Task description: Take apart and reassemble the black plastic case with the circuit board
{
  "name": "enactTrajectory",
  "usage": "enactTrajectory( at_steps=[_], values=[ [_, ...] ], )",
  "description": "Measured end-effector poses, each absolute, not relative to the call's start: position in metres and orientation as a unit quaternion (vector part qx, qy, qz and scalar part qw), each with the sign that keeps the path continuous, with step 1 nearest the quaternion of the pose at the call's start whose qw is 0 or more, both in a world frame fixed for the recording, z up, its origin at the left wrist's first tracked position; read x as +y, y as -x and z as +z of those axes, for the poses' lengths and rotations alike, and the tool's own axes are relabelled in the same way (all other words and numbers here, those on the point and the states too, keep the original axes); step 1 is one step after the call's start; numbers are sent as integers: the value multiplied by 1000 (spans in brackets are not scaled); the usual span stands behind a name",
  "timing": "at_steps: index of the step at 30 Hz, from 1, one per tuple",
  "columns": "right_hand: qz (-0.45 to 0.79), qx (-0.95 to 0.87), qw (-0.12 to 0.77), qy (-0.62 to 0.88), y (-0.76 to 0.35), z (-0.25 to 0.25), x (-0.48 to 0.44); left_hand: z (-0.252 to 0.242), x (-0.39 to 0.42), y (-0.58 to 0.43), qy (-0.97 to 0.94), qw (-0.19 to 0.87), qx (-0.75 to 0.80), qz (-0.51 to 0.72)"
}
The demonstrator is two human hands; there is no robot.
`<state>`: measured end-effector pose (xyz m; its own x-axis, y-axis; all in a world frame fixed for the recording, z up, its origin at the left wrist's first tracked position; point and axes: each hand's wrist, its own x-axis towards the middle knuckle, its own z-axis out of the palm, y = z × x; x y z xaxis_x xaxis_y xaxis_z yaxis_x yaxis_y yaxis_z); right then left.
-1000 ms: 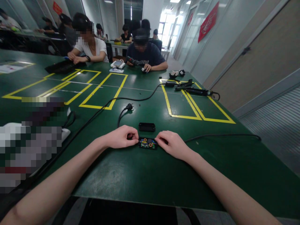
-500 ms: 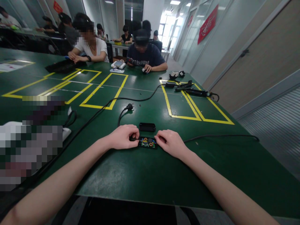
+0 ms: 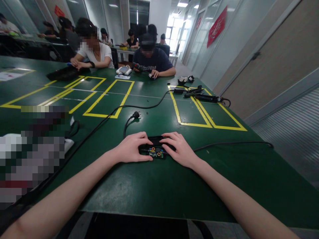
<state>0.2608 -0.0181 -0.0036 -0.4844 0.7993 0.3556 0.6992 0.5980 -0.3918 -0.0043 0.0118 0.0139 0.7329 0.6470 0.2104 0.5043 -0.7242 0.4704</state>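
A small green circuit board [image 3: 156, 152] with copper coils lies in the black lower half of a case in front of me. Right behind it is the black case cover [image 3: 155, 140], its hollow side up. My left hand [image 3: 133, 147] is at the left end with thumb and fingers apart; the thumb lies along the near edge of the case and a fingertip reaches the cover's left end. At the right end, my right hand [image 3: 179, 150] is spread, fingertips at the cover's right corner and thumb beside the board. Whether either hand grips the cover is unclear.
A black power plug [image 3: 136, 115] on a cord lies behind my left hand. One black cable [image 3: 234, 143] runs right, another [image 3: 99, 123] crosses the table. Black tools [image 3: 204, 97] lie far right, a blurred-out pale object [image 3: 37, 159] at left. Two people sit opposite.
Both hands have left their pinch at the ends of the board's case and opened, fingers reaching forward to the cover. The cover sits slightly closer to the board.
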Motion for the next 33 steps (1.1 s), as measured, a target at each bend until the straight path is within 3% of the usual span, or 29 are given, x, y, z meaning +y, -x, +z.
enactTrajectory(
  at_steps=[7,13,24,33],
  values=[
    [166,-831,307,434,-261,-6,-20,15,10,3,-913,198,295,200],
    [165,-813,293,474,-260,-5,-20,14,10,4,-917,189,293,193],
    [373,-684,413,472,-253,-2,-22,17,9,3,-920,173,294,195],
    [371,-683,417,472,-255,-2,-22,21,6,-1,-885,225,349,208]
  ],
)
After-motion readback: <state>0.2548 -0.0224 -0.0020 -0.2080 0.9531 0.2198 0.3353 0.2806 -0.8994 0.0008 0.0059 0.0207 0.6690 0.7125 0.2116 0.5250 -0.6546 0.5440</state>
